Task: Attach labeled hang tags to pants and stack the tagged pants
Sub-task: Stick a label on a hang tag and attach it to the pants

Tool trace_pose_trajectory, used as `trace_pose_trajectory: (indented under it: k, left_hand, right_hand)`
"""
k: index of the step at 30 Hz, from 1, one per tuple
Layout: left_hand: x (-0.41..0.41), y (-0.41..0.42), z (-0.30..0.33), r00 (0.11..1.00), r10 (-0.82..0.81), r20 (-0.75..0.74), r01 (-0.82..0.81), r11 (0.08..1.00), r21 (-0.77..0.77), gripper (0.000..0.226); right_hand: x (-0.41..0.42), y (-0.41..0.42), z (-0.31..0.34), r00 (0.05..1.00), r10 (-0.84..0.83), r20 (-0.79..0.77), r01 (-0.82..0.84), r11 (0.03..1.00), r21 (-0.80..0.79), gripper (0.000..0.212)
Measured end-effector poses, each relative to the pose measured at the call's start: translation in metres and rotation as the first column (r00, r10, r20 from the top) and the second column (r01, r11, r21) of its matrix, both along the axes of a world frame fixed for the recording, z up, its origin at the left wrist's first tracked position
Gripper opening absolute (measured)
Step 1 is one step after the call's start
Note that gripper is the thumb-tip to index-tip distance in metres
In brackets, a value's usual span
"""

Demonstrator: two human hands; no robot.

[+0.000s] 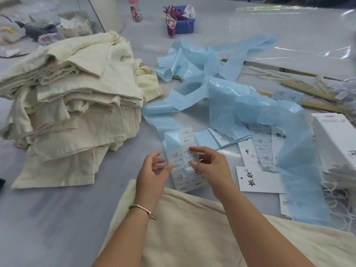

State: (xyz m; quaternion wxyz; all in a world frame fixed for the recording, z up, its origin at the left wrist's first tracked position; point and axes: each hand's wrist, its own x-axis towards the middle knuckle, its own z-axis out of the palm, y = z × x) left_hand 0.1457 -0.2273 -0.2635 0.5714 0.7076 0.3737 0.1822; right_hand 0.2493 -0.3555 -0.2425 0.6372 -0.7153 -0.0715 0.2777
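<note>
A strip of white printed labels (181, 182) on pale blue backing lies just beyond a cream pair of pants (183, 232) spread in front of me. My right hand (210, 166) pinches one label on the strip between thumb and forefinger. My left hand (154, 170), a bangle on its wrist, hovers at the strip's left edge with fingers loosely curled and the thumb tip touching the edge. White hang tags (258, 180) with black characters lie to the right. A tall stack of folded cream pants (77, 97) stands at the left.
Long loops of empty blue backing ribbon (231, 105) sprawl across the table's middle and right. A pile of hang tags (337, 135) and loose white strings (339, 201) sit at the right edge. Wooden rulers (308, 91), a blue box (185, 26) and a bottle (135, 10) lie farther back.
</note>
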Motion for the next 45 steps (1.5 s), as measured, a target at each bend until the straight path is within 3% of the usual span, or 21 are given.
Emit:
trace_pose_trajectory:
  k: [4, 7, 10, 13, 16, 19, 32, 36, 40, 42, 44, 45]
  left_hand:
    - [0.01, 0.006, 0.01, 0.973, -0.076, 0.216, 0.14, 0.945, -0.296, 0.051]
    - [0.016, 0.007, 0.014, 0.945, -0.036, 0.326, 0.177, 0.893, -0.414, 0.047]
    - [0.017, 0.005, 0.017, 0.948, -0.065, 0.312, 0.199, 0.885, -0.42, 0.03]
    - [0.013, 0.002, 0.018, 0.95, -0.091, 0.298, 0.222, 0.868, -0.444, 0.018]
    - [0.011, 0.0, 0.019, 0.956, -0.082, 0.28, 0.207, 0.867, -0.454, 0.017]
    - [0.012, 0.0, 0.019, 0.967, -0.046, 0.25, 0.157, 0.881, -0.446, 0.01]
    - [0.015, -0.002, 0.027, 0.976, -0.031, 0.217, 0.139, 0.852, -0.504, 0.03]
    - [0.016, -0.002, 0.028, 0.981, -0.025, 0.192, 0.119, 0.858, -0.499, 0.029]
    - [0.019, 0.003, 0.027, 0.989, -0.021, 0.146, 0.091, 0.868, -0.488, 0.033]
    - [0.021, 0.008, 0.024, 0.996, 0.007, 0.084, 0.03, 0.9, -0.435, 0.039]
    - [0.021, 0.014, 0.021, 0.999, 0.031, 0.028, -0.02, 0.942, -0.334, 0.054]
    - [0.02, 0.015, 0.021, 0.999, 0.029, 0.019, -0.022, 0.955, -0.297, 0.059]
  right_hand:
    - [-0.003, -0.007, 0.004, 0.996, 0.085, -0.007, -0.084, 0.99, 0.113, 0.043]
    - [-0.005, -0.008, 0.007, 0.979, 0.111, 0.17, -0.108, 0.994, -0.024, 0.042]
    - [-0.006, -0.006, 0.012, 0.825, 0.169, 0.539, -0.007, 0.957, -0.29, 0.033]
    - [-0.006, 0.001, 0.021, 0.676, 0.231, 0.7, 0.044, 0.935, -0.352, 0.028]
    - [-0.007, 0.005, 0.026, 0.579, 0.298, 0.759, 0.072, 0.909, -0.411, 0.021]
    - [-0.009, 0.007, 0.027, 0.541, 0.329, 0.774, 0.08, 0.896, -0.437, 0.014]
    - [-0.02, -0.001, 0.028, 0.257, 0.307, 0.916, 0.139, 0.927, -0.349, 0.012]
    - [-0.026, -0.001, 0.031, 0.34, 0.236, 0.91, 0.117, 0.95, -0.29, 0.014]
    - [-0.036, -0.01, 0.041, 0.595, 0.164, 0.787, -0.005, 0.98, -0.201, 0.011]
    - [-0.042, -0.022, 0.047, 0.781, 0.152, 0.606, -0.1, 0.988, -0.118, 0.01]
    - [-0.046, -0.038, 0.058, 0.957, 0.08, 0.278, -0.128, 0.979, 0.159, 0.007]
    - [-0.046, -0.048, 0.063, 0.995, 0.042, 0.087, -0.068, 0.943, 0.325, 0.011]
